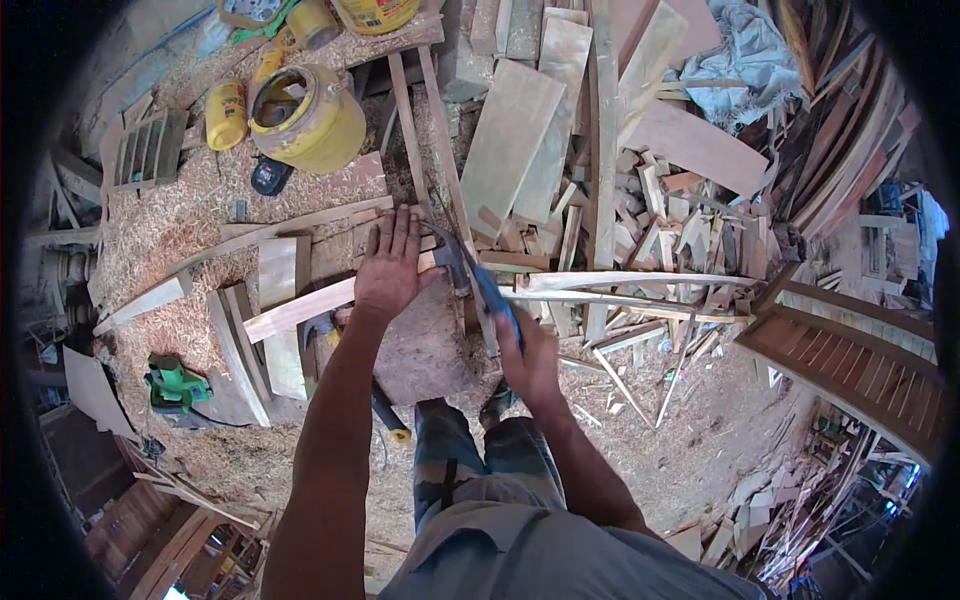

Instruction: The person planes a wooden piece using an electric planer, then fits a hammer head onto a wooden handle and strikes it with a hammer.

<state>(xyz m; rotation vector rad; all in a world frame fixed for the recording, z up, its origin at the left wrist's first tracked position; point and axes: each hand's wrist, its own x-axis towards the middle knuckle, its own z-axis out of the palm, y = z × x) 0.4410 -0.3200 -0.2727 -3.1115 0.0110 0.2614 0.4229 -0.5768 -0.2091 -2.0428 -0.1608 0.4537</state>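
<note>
My left hand (392, 262) lies flat, fingers stretched forward, across a narrow light plank (300, 308) on the low work surface. The plank's right end sticks out a little past the thumb. To the right, my right hand (530, 365) is closed round a long blue-handled tool (494, 297), which points forward and left. Close by the plank's end is a dark metal head (453, 264), shaped like a hammer's. Whether it belongs to the blue handle I cannot tell. Part of another metal tool (322, 328) shows under the plank, left of my left forearm.
Wood shavings cover the work surface (215, 200). A cut-open yellow container (318, 125), a yellow bottle (226, 115) and a green tool (176, 383) stand or lie left. Boards (513, 130) and offcuts (690, 215) pile up ahead right; a slatted wooden panel (850, 365) is far right.
</note>
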